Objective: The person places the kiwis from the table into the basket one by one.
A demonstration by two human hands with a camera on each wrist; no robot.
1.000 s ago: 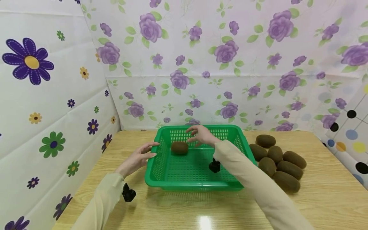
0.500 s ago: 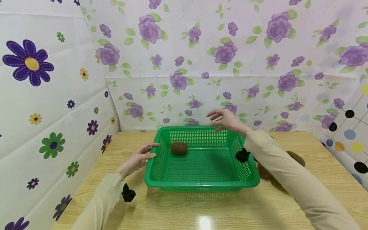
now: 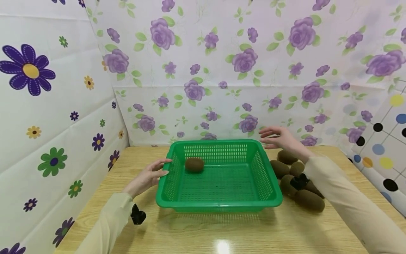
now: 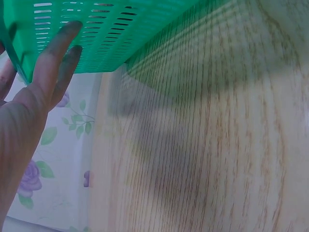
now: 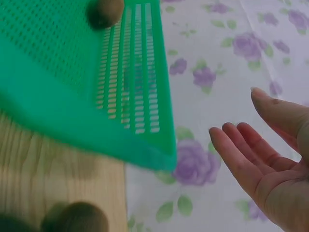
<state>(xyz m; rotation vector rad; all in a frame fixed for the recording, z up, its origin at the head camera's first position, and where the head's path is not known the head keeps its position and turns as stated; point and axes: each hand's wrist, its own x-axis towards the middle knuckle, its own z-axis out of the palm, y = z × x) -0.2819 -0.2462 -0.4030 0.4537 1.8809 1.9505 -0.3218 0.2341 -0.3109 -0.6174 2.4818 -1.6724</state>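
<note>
A green perforated plastic basket (image 3: 219,204) stands on the wooden table, one brown kiwi (image 3: 194,164) lying inside near its back left corner. At the basket's left side my left hand (image 3: 146,178) touches the rim with fairly straight fingers; in the left wrist view, fingers (image 4: 62,41) rest along the slotted outer wall. My right hand (image 3: 283,139) hovers beyond the basket's back right corner, above the kiwi pile, its fingers relaxed and slightly bent. Nothing is in its grasp, as the right wrist view of the palm and fingers (image 5: 236,159) shows.
Several kiwis (image 3: 309,200) lie grouped on the table to the right of the basket, partly covered by my right forearm. Floral sheets (image 3: 203,70) hang behind and at the left. A black wrist camera (image 3: 138,214) sits on each sleeve.
My right hand has risen from inside the basket beside the kiwi and moved right, past the rim toward the pile. My left hand has stayed at the left rim.
</note>
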